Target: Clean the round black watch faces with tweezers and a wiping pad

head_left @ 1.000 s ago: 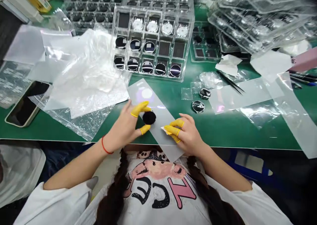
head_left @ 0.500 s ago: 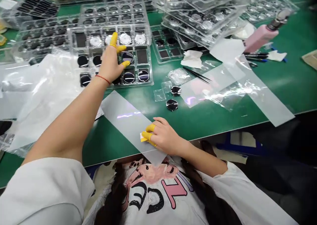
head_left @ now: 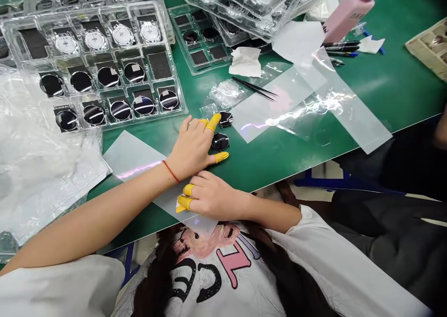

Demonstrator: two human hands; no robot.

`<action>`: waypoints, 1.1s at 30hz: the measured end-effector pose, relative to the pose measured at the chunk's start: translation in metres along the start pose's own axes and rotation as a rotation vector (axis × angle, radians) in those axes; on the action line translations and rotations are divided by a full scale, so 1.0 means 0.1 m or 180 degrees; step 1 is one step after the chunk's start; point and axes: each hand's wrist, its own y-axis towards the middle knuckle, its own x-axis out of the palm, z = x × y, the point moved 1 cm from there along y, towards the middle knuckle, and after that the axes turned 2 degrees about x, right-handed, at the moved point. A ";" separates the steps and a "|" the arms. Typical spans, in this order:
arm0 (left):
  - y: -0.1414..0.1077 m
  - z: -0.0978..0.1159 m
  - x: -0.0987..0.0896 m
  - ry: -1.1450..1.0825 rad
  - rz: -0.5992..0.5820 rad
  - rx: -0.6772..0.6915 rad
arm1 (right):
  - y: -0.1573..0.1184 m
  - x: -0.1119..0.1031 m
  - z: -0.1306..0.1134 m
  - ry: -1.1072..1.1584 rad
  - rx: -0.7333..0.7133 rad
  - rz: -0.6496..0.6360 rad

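The left hand [head_left: 193,145] has its fingers spread open, thumb and forefinger on either side of the lower black disc [head_left: 220,142]; whether they touch it is hard to tell. The upper black disc [head_left: 226,118] lies on the counter [head_left: 279,156] beside the forefinger, its left edge partly covered. The right hand [head_left: 213,198] has its fingers closed on a white scrap [head_left: 179,205], mostly hidden by them, over the translucent sheet [head_left: 131,156], which the left forearm crosses. The pink bottle [head_left: 347,16] is cut off at the top edge
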 end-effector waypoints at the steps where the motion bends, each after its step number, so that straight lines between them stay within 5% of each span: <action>1: 0.01 0.02 0.02 0.0107 0.0017 0.0023 | 0.00 0.00 0.00 0.0031 -0.0048 -0.0015; 9: 0.11 0.14 0.06 0.0344 -0.0141 -0.0035 | 0.02 -0.02 -0.01 0.0065 -0.0344 0.0355; 14: -0.16 -0.07 -0.27 -0.0222 0.0338 -0.0342 | -0.03 -0.12 -0.02 0.0424 -0.0860 0.1052; 16: -0.51 -0.10 -0.41 -0.0325 0.0573 -0.0324 | -0.06 -0.20 0.01 0.0738 -0.0289 0.1513; 18: -0.92 -0.04 -0.44 -0.0323 0.0560 -0.0322 | -0.08 -0.27 0.05 0.0974 0.0891 0.1826; 20: -1.28 0.08 -0.36 -0.0261 0.0430 -0.0466 | -0.09 -0.29 0.08 0.1150 0.2009 0.1862; 22: -1.52 0.21 -0.22 -0.0373 0.0303 -0.0726 | -0.07 -0.26 0.07 0.1357 0.2574 0.1688; 27: -1.73 0.28 0.06 -0.1105 0.0691 -0.1236 | 0.01 -0.10 -0.05 0.1498 0.2895 0.0765; 33: -1.77 0.25 0.10 -0.1226 0.0885 -0.1164 | 0.03 -0.04 -0.22 0.1160 0.2685 0.0754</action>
